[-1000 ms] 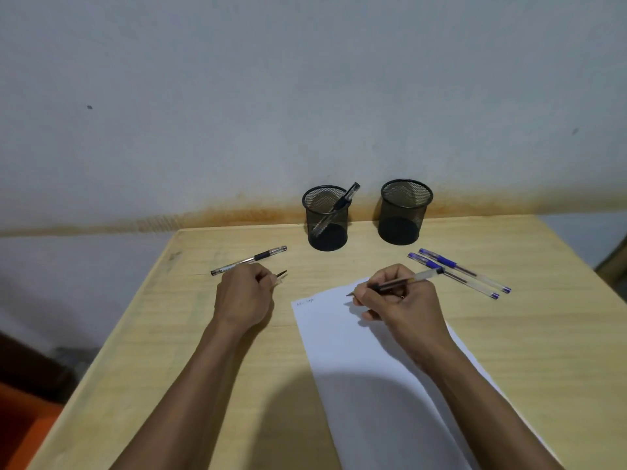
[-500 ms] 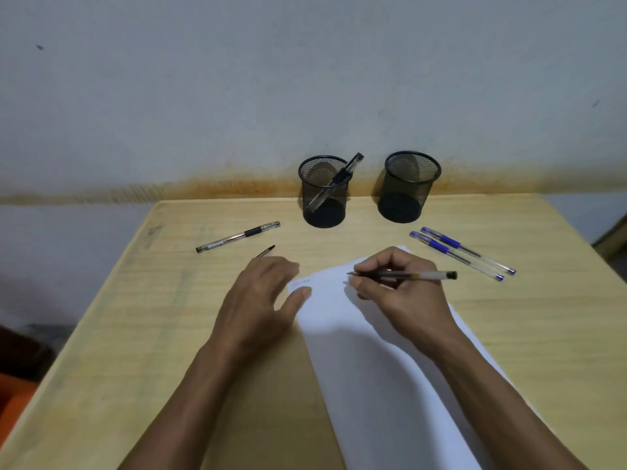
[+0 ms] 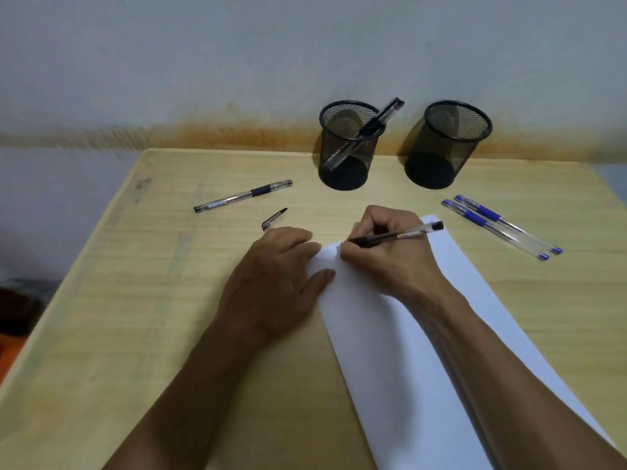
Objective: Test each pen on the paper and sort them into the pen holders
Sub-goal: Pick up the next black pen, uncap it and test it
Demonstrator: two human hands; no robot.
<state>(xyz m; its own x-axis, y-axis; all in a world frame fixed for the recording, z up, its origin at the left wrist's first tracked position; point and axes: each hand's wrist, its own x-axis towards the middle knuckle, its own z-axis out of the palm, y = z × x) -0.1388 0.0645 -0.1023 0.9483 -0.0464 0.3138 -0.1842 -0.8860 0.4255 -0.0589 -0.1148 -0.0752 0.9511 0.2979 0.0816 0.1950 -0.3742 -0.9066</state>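
Note:
My right hand point(image 3: 390, 259) grips an uncapped black pen point(image 3: 403, 233), its tip down on the top left corner of the white paper point(image 3: 407, 334). My left hand point(image 3: 274, 279) lies flat, fingers spread, pressing the paper's left edge. A black pen cap point(image 3: 274, 219) lies just beyond that hand. Another black pen point(image 3: 242, 195) lies at the far left. Two blue pens point(image 3: 502, 226) lie side by side to the right. The left mesh holder point(image 3: 349, 147) has one black pen leaning in it; the right mesh holder point(image 3: 448, 144) looks empty.
The wooden table point(image 3: 135, 317) stands against a stained grey wall point(image 3: 237, 62). Its left edge drops off to the floor, where something dark and orange point(image 3: 10, 320) sits.
My left hand set down the pen cap, moved right and flattened on the paper's edge. My right hand brought the pen tip down to the paper's top left corner.

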